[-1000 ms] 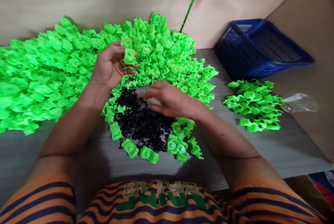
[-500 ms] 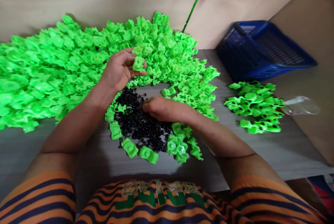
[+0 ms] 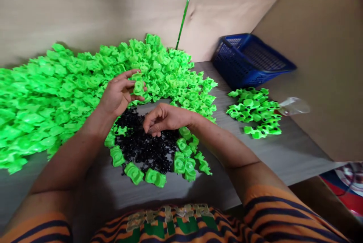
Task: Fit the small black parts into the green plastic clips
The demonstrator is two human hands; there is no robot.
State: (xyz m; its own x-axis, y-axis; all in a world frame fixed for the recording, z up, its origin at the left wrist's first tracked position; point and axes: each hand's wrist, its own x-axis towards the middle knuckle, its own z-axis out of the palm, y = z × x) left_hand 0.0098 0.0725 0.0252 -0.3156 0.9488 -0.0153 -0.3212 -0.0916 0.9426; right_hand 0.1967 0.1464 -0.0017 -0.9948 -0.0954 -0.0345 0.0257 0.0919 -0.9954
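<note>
My left hand (image 3: 117, 92) holds a small green plastic toy car body (image 3: 138, 87) between thumb and fingers, in front of the large heap of like green bodies (image 3: 82, 84). Over the pile of small black wheel axles (image 3: 147, 148), my right hand (image 3: 163, 119) is closed in a pinch, thumb and forefinger pointing down. Whatever sits between those fingertips is too small or hidden to make out. Several loose green bodies (image 3: 155, 177) ring the near side of the black pile.
At the back right stands a blue plastic basket (image 3: 241, 69), tilted in view. Before it lies a group of green cars with black wheels (image 3: 255, 110), beside a clear plastic piece (image 3: 295, 106). A wooden board wall (image 3: 113, 5) backs the grey tabletop (image 3: 215, 190).
The camera view has shifted, so the basket and heap appear further left. My right hand has lifted a little and its pinched fingers now show. My left hand still holds the green body.
</note>
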